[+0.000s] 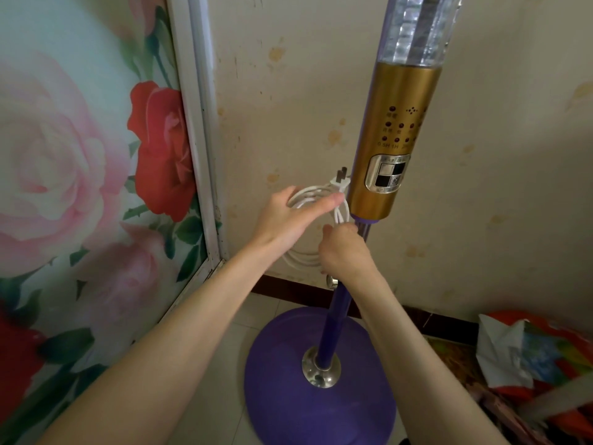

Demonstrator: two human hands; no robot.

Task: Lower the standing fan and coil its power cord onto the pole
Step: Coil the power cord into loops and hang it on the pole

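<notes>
Both hands work at the foot of the fan's gold control column [391, 139]. Just left of it, the left hand [288, 216] grips a bundle of white power cord [301, 260] loops, thumb laid over them. Just below it, the right hand [345, 248] pinches the cord strands against the purple pole [333, 319]. The cord's two-pin plug [340, 179] sticks up just beside the column's lower left edge. Well below sits the round purple base [288, 380].

Both forearms reach forward. The left grip [288, 216], left of the pole [337, 303], curls round the cord [303, 259] loops; the right grip [345, 248], in front of the pole, pinches the cord.
</notes>
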